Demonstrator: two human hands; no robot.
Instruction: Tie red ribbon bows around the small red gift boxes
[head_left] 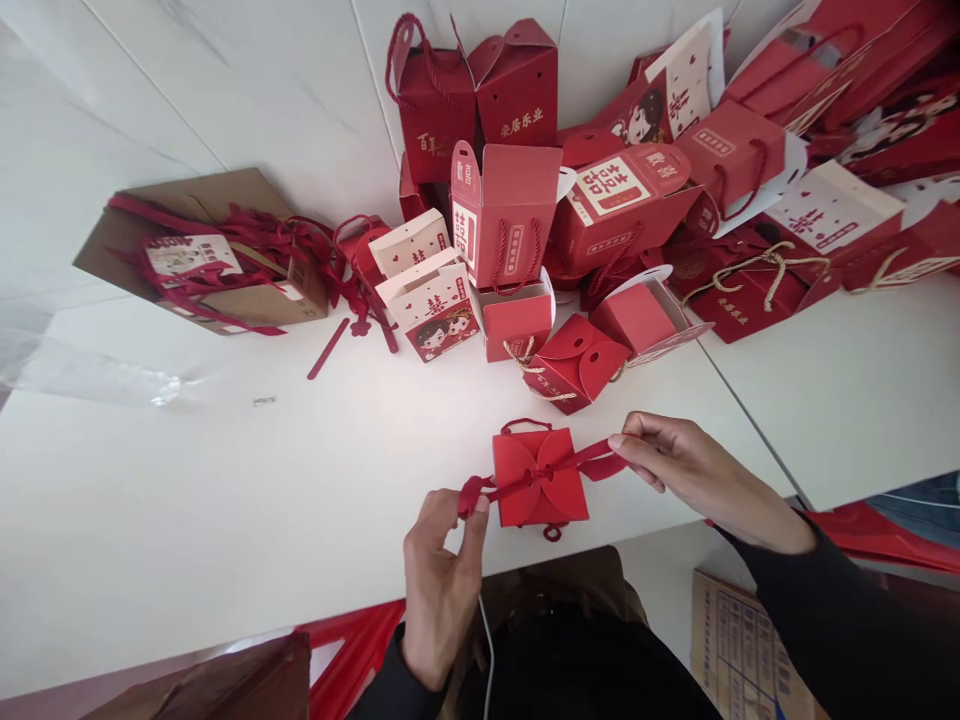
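Observation:
A small red gift box (538, 487) with petal-shaped flaps sits near the front edge of the white table (225, 500). A red ribbon (551, 467) runs across its top, knotted at the middle. My left hand (439, 580) pinches the ribbon's left end, just left of the box. My right hand (694, 475) pinches the right end, to the right of the box. The ribbon is stretched between the two hands.
Behind the box lies a heap of red and white gift boxes and bags (600, 190), one closed petal box (574, 362) nearest. A brown cardboard box (217, 250) of red ribbons stands at the left. Clear plastic wrap (90, 375) lies at the far left.

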